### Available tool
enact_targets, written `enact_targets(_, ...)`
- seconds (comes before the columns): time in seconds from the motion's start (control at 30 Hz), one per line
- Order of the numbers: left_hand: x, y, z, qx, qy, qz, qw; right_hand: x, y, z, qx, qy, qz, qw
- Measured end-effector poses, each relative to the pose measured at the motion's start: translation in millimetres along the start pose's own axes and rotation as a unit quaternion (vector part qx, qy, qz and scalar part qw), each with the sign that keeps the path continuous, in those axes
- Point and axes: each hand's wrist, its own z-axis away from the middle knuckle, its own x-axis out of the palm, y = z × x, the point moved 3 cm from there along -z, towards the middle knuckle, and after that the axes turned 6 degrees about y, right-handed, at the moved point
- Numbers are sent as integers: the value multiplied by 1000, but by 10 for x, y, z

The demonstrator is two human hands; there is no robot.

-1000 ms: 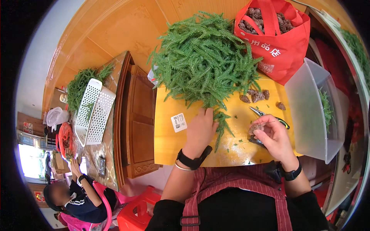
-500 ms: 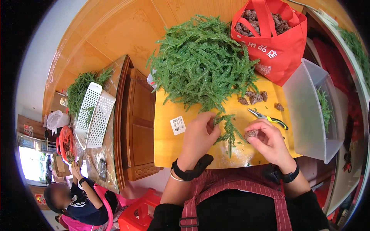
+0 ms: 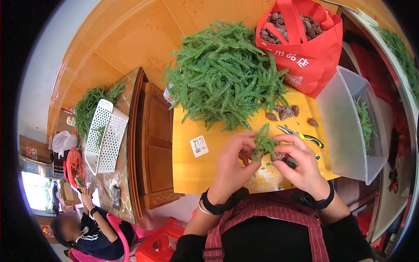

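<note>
The yellow bench [image 3: 192, 170] carries a big heap of green sprigs [image 3: 224, 81] at 12 o'clock, a red bag [image 3: 312, 56] of brown cones at 1 and a clear bin [image 3: 349, 126] at 3. Both hands have lifted off the board since a second ago and met: the left hand [image 3: 231, 168] and right hand [image 3: 303, 168] now pinch one small sprig [image 3: 263, 142] against a brown cone [image 3: 279, 156], apparently joining them. The cone is mostly hidden by fingers; pliers [image 3: 301, 136] lie untouched at 2
</note>
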Motion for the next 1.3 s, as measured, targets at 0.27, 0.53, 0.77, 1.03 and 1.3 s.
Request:
enact_targets(0.27,42,-76,19,23,44,89,995,-14,12,5,-52,16,27,998)
enact_targets(0.53,41,10,5,16,92,112,989,-6,4,38,-56,41,16,997)
enact_targets(0.77,63,-66,-3,-99,49,201,973,-62,-54,122,-54,71,28,996)
enact_targets(1.03,107,-65,36,-89,14,181,979,30,62,121,-20,4,-138,990)
enact_targets(1.3,99,-74,40,-105,2,260,960,96,68,106,-15,-4,-157,987)
